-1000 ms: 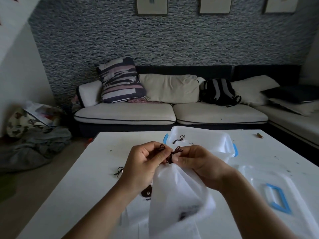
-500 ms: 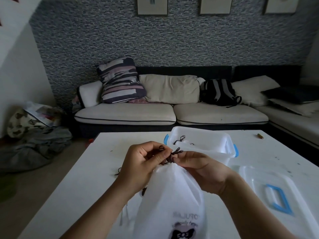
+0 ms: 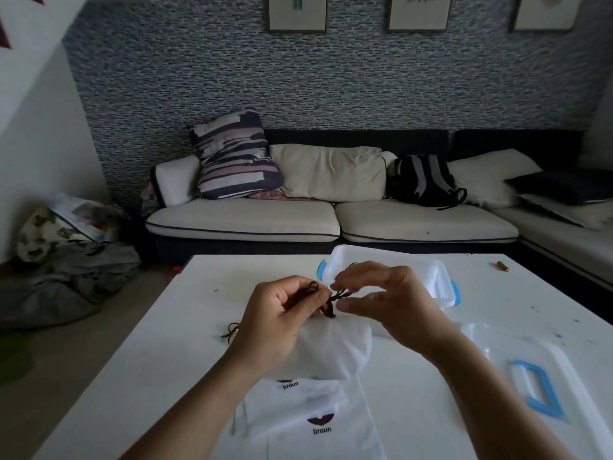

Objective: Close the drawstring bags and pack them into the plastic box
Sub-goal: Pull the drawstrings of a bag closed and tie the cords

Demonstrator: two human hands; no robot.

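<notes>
Since half a second earlier the white drawstring bag (image 3: 335,346) had dropped lower above the table (image 3: 159,353), near the plastic box (image 3: 428,277), its dark cord (image 3: 331,302) pinched by the left hand (image 3: 282,313) while the right hand (image 3: 388,300) had loosened, fingertips barely on it.

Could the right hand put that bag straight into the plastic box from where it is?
Probably yes. The plastic box stands open just behind the right hand, its lid lying off to the side. But both hands hold the cord of the white bag.
</notes>
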